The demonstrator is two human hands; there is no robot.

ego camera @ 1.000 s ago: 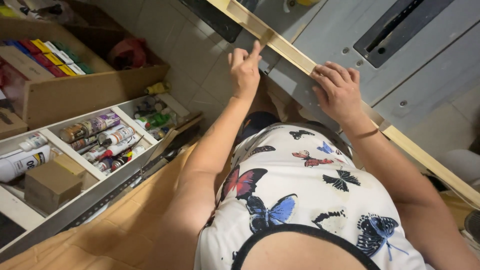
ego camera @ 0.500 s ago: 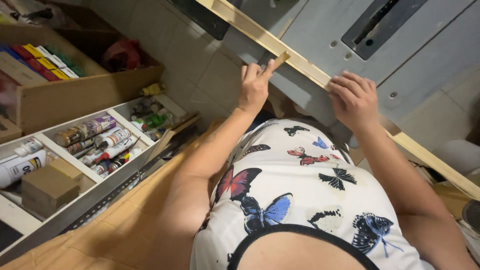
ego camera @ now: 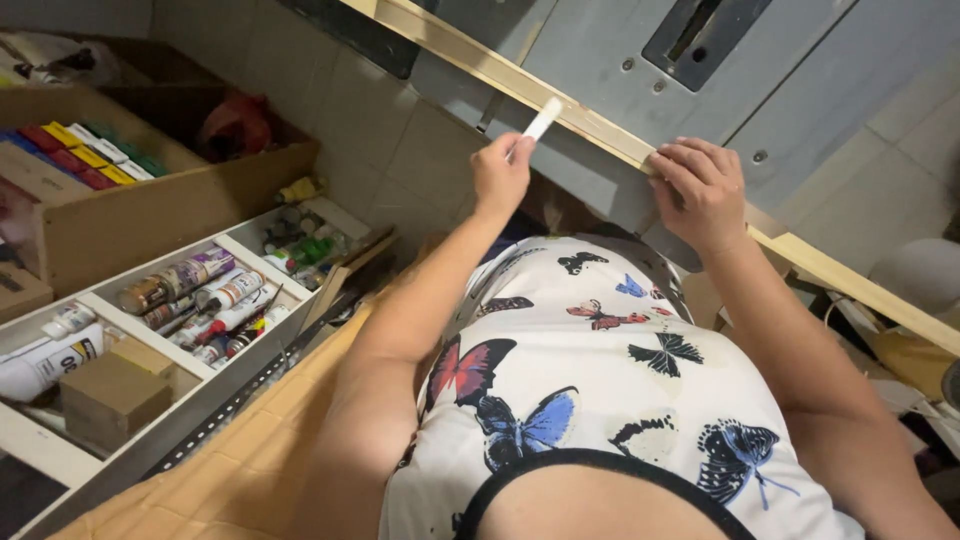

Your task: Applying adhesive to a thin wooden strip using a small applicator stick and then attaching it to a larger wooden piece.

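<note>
Two hands work a long wooden strip [ego camera: 600,130] on the grey table: left hand [ego camera: 500,178] pinches a small white stick [ego camera: 541,119] (pointing toward one o'clock), right hand [ego camera: 700,190] presses flat, fingers curled over it

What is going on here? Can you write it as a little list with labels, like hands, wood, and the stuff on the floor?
left hand: raised, pinching a small white stick whose tip meets the wooden strip
right hand: fingers pressed flat on the wooden strip
wooden strip: long, pale, lying slantwise along the edge of the grey saw table
divided tray: on the tiled floor to the left, holds paint tubes and bottles
cardboard box: behind the tray, open
clothing: white top with coloured butterflies
</note>
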